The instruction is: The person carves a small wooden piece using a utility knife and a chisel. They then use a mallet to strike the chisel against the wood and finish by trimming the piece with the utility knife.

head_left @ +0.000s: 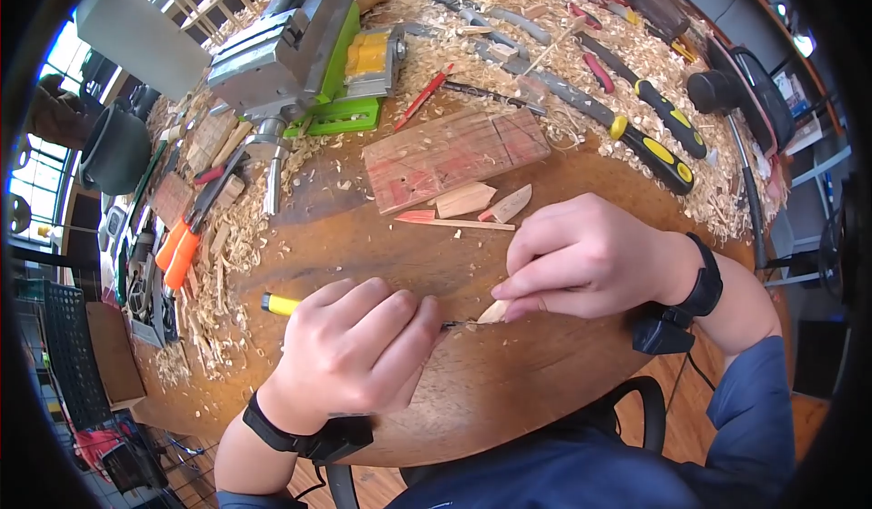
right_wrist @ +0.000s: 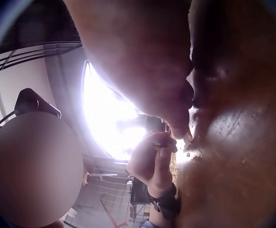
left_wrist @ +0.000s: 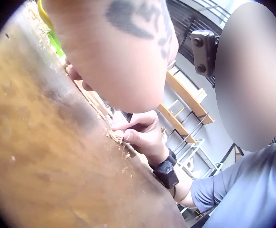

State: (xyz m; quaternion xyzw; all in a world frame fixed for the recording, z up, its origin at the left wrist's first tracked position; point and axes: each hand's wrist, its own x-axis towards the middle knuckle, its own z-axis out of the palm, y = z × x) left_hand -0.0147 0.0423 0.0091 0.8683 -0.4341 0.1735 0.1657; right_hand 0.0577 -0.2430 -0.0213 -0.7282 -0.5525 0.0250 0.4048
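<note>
Shows, nearest, a left hand (head_left: 359, 355) curled round a slender yellow-and-black knife-like tool (head_left: 282, 305), with a dark tip (head_left: 449, 326) emerging toward the right. Shows, opposite, a right hand (head_left: 599, 255) pinching a small, pale, pointed wood piece (head_left: 493, 311) between thumb and fingers. Note the long axis of the piece: slanting from the right fingertips down and leftward, pointed end toward the dark tip, just beside it; contact not determinable. Includes, beneath, a brown, worn wooden counter (head_left: 545, 355); beyond the hands, small pale wood offcuts (head_left: 465, 200) against a red-stained rectangular board (head_left: 454, 159). Continues outward to a red pencil (head_left: 424, 98), a grey metal vise (head_left: 263, 55), and curled wood shavings (head_left: 727, 200). Ends, in the left wrist view, at a tan-shelved metal rack (left_wrist: 191, 98).
</note>
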